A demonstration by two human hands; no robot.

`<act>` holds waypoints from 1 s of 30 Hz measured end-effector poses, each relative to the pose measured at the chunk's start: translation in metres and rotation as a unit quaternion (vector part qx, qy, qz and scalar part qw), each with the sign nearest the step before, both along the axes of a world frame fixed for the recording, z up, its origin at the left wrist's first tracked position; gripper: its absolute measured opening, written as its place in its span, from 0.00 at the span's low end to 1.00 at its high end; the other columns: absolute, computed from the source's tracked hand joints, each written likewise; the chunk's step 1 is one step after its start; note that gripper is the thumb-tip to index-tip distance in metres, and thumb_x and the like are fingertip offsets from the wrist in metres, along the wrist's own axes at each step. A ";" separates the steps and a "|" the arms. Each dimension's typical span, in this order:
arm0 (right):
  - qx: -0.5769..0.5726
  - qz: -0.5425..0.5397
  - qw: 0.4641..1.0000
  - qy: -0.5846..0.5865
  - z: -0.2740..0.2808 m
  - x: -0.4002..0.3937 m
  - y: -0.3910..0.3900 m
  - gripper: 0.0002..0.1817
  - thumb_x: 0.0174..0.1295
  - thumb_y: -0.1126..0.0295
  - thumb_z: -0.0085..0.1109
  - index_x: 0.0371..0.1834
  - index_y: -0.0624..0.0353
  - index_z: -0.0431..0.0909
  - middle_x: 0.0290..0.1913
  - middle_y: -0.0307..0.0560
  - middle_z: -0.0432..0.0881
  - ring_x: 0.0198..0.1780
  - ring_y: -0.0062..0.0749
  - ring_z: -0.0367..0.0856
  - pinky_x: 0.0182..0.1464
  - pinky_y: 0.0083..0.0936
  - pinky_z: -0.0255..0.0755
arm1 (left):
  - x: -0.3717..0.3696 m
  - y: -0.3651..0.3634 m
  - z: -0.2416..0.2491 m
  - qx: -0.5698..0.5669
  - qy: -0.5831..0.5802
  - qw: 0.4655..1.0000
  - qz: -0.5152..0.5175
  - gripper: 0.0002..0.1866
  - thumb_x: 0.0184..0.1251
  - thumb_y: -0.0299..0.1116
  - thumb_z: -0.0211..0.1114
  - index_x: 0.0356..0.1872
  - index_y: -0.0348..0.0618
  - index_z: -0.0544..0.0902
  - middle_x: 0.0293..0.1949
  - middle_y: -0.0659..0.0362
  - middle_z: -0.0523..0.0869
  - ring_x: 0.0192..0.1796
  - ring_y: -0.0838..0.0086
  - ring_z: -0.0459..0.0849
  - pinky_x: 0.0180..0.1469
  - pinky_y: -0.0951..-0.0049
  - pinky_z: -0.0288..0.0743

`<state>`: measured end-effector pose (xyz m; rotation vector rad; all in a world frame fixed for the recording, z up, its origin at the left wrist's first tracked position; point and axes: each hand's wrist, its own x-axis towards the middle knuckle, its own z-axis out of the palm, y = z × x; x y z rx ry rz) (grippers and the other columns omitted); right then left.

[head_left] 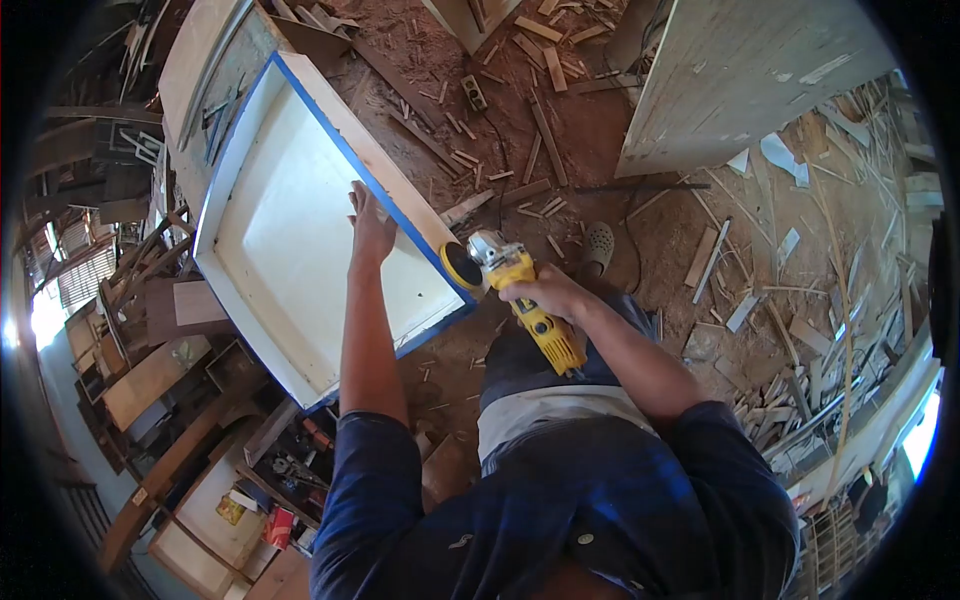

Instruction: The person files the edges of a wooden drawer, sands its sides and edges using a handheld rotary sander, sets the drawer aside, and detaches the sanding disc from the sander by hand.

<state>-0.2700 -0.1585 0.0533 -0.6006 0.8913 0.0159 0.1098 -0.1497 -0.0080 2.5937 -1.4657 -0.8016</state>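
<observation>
Dirt floor [600, 130] strewn with wood offcuts [545, 120] and shavings. Across the middle-left, a white panelled door [290, 230] with a blue-taped edge [380, 190], lying tilted above the floor. Upper right, a pale board [740, 70] propped up. Left hand [368, 222] spread flat on the door's right rail, fingers pointing up along it. Right hand [548, 293] wrapped tight round the body of a yellow angle grinder [520, 295], its round sanding disc [462, 267] touching the door's taped edge near the lower right corner. Just beyond, a grey clog [598, 245] on the floor.
</observation>
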 end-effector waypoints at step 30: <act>-0.027 0.030 0.998 0.042 -0.009 0.046 -0.032 0.22 0.59 0.56 0.76 0.51 0.59 0.88 0.36 0.43 0.88 0.29 0.29 0.87 0.34 0.32 0.83 | 0.003 -0.005 0.009 0.087 -0.036 0.993 -0.066 0.56 0.68 0.42 0.77 0.90 0.56 0.49 0.90 0.40 0.37 0.91 0.41 0.37 0.83 0.28 0.48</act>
